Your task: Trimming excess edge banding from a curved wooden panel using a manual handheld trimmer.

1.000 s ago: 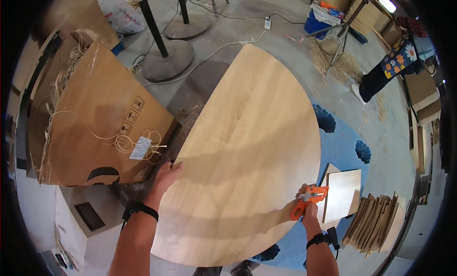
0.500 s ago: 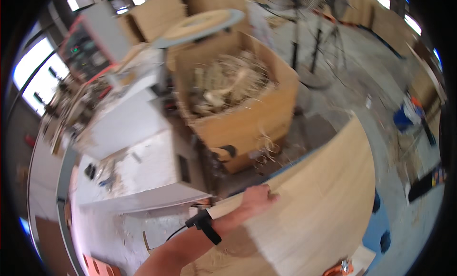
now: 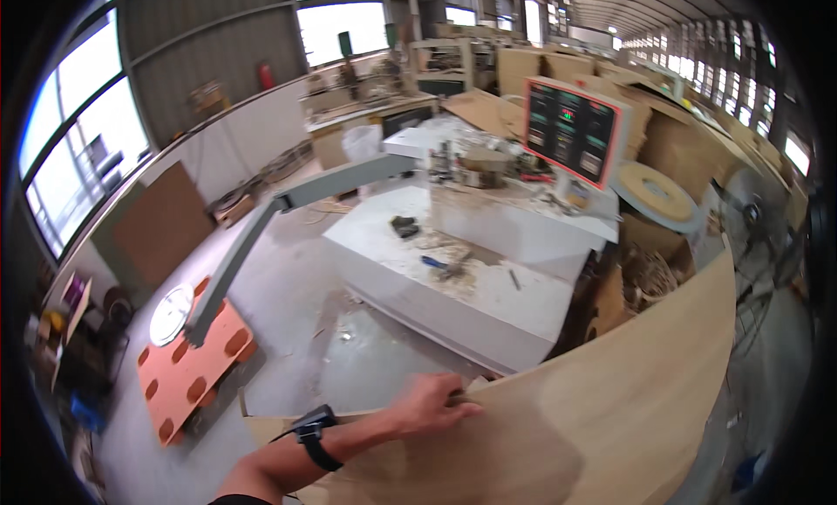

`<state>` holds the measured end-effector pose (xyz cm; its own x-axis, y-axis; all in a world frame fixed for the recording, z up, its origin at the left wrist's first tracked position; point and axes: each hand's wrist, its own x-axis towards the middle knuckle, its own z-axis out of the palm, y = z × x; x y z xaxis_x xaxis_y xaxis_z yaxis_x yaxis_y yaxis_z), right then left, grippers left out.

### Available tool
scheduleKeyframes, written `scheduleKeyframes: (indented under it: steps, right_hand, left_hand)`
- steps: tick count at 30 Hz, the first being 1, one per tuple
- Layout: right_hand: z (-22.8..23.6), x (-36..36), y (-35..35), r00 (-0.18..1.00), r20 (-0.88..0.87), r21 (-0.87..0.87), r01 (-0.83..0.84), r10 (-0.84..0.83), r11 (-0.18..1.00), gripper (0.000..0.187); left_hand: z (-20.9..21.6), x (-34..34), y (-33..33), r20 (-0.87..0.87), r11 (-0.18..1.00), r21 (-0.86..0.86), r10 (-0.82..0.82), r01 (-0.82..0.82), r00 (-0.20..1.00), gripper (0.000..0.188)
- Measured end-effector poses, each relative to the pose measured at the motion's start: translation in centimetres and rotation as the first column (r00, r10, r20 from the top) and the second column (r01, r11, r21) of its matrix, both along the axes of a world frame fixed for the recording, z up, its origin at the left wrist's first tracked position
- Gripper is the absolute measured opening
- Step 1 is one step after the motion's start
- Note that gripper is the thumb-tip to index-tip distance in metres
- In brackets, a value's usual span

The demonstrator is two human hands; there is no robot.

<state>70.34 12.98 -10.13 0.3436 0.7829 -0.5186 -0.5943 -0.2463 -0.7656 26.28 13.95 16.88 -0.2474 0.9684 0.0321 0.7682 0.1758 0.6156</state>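
The left hand [image 3: 432, 406], fingers bent, pinches the near-side edge of a pale wood-grain panel [image 3: 602, 400], which spreads below it and to its right. The right hand is out of view; I cannot tell its state. Beyond the left hand stands a white machine base [image 3: 445, 318]; leftward lies an orange pallet [image 3: 199, 363].

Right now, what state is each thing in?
Pale wooden board: held at one edge
Left hand: curled over that edge
Right hand: out of view
Red-framed control panel: display lit
White machine base: strewn with debris
Cardboard box: open, shavings inside
Orange pallet: lying on the floor
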Motion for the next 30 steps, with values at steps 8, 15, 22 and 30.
scheduleKeyframes:
  steps: [8, 15, 22, 30]
  right_hand:
    - [4.6, -18.7, -1.9, 0.849, 0.060, -0.010, -0.526, 0.526, 0.850, 0.048]
    - [4.6, -39.4, -11.3, 0.628, 0.125, -0.022, -0.772, 0.768, 0.635, 0.036]
    - [4.7, -65.5, -23.6, 0.490, 0.177, -0.036, -0.864, 0.854, 0.503, 0.024]
    - [9.5, -90.1, -34.9, 0.340, 0.177, 0.049, -0.940, 0.924, 0.337, 0.027]
  left_hand:
    - [5.3, -14.5, -27.1, -0.004, 0.747, 0.003, 0.665, -0.665, 0.747, 0.053]
    - [0.6, -29.0, -50.0, 0.015, 0.375, -0.030, 0.927, -0.926, 0.375, 0.050]
    - [-5.7, -43.8, -70.9, 0.146, 0.011, -0.137, 0.989, -0.991, -0.009, 0.050]
    - [-11.4, -56.1, -85.0, 0.092, -0.221, -0.046, 0.970, -0.974, -0.224, 0.048]
